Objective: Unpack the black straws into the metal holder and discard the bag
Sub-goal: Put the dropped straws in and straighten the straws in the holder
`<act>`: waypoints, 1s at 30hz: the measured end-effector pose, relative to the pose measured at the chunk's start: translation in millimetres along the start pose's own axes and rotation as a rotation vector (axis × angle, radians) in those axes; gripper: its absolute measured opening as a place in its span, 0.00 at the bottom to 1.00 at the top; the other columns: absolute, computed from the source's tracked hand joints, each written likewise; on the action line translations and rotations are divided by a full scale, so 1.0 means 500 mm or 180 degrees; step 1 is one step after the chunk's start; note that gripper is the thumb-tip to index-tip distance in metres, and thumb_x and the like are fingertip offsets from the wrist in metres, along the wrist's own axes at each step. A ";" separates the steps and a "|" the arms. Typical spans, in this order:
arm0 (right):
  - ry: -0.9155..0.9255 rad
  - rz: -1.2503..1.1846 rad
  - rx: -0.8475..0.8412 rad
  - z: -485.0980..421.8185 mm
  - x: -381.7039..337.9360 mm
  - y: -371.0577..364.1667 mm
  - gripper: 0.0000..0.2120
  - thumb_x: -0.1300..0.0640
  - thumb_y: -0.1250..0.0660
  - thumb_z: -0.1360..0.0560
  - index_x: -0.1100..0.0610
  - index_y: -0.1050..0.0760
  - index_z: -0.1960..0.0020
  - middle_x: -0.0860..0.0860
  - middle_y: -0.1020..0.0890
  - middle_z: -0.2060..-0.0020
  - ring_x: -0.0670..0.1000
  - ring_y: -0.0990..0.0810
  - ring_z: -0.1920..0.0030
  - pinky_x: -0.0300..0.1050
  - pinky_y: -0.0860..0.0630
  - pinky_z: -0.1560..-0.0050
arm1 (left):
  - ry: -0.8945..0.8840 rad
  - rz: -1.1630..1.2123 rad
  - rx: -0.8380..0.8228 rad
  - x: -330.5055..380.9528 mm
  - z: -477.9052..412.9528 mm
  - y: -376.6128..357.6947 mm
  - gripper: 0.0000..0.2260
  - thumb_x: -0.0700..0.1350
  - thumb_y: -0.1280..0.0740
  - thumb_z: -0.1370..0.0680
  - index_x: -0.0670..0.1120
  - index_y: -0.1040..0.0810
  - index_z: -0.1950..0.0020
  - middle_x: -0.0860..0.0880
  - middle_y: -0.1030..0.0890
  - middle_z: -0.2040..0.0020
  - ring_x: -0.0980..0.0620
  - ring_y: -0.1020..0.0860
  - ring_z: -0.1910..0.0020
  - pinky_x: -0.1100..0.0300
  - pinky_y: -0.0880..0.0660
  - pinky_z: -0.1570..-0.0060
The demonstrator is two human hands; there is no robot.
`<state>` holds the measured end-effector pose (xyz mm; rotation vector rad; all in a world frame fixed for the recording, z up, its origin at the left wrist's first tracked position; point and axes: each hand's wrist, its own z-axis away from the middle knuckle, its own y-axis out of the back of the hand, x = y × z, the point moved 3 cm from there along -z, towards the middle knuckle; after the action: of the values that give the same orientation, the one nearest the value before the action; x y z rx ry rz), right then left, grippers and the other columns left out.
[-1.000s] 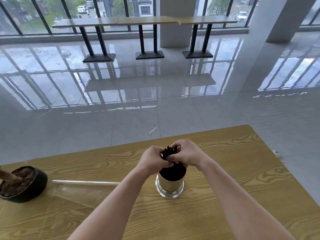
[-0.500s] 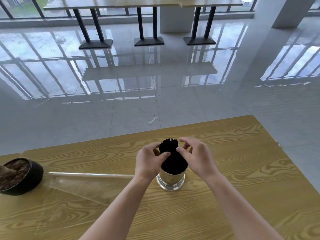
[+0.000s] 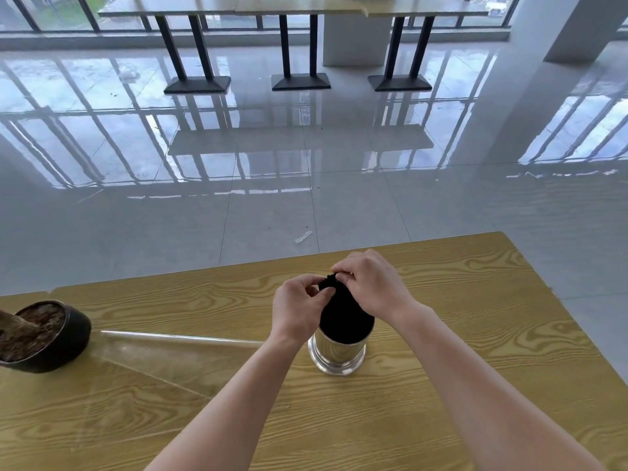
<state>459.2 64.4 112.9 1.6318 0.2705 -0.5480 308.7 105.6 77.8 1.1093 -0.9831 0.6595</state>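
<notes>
A bundle of black straws (image 3: 345, 317) stands upright in the shiny metal holder (image 3: 336, 355) near the middle of the wooden table (image 3: 475, 317). My left hand (image 3: 299, 309) pinches the straws' upper left side. My right hand (image 3: 372, 287) curls over their tops from the right, fingers closed on the straw ends. The clear plastic bag (image 3: 153, 362) lies flat on the table to the left of the holder, touching neither hand.
A black pot (image 3: 47, 338) with soil and a trunk stump sits at the table's left edge. Beyond the table's far edge is glossy tiled floor with a small scrap (image 3: 303, 236) on it. High tables (image 3: 299, 42) stand by the windows.
Both hands stayed at the straw tops; from slightly parted half a second ago, they have closed in again, the right hand now covering the straw ends. The view tilted down.
</notes>
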 end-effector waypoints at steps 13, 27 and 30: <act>-0.0104 -0.0403 0.0790 -0.005 -0.003 0.055 0.04 0.55 0.22 0.28 0.53 0.13 0.53 0.47 0.12 0.59 0.44 0.19 0.61 0.28 0.30 0.60 | -0.0022 -0.0061 -0.0013 0.000 0.003 0.002 0.09 0.48 0.24 0.26 0.53 0.16 0.46 0.54 0.20 0.65 0.59 0.24 0.68 0.72 0.28 0.66; 0.0446 -0.0694 0.2158 0.067 -0.057 0.257 0.04 0.55 0.24 0.26 0.54 0.14 0.52 0.42 0.17 0.62 0.42 0.20 0.62 0.23 0.29 0.58 | -0.0878 -0.0068 0.0658 0.096 0.085 0.024 0.09 0.49 0.31 0.21 0.50 0.18 0.61 0.56 0.21 0.71 0.59 0.25 0.71 0.62 0.28 0.68; 0.0595 -0.0927 0.2512 0.115 -0.062 0.278 0.03 0.54 0.25 0.25 0.52 0.16 0.51 0.41 0.17 0.61 0.42 0.19 0.60 0.27 0.26 0.57 | -0.0143 0.1461 -0.0135 0.134 0.092 0.010 0.15 0.56 0.32 0.20 0.47 0.14 0.56 0.53 0.19 0.70 0.57 0.28 0.75 0.65 0.32 0.75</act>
<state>488.4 -7.7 245.5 2.4365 0.4734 -0.7832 319.8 61.9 145.7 0.8674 -1.3005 0.9798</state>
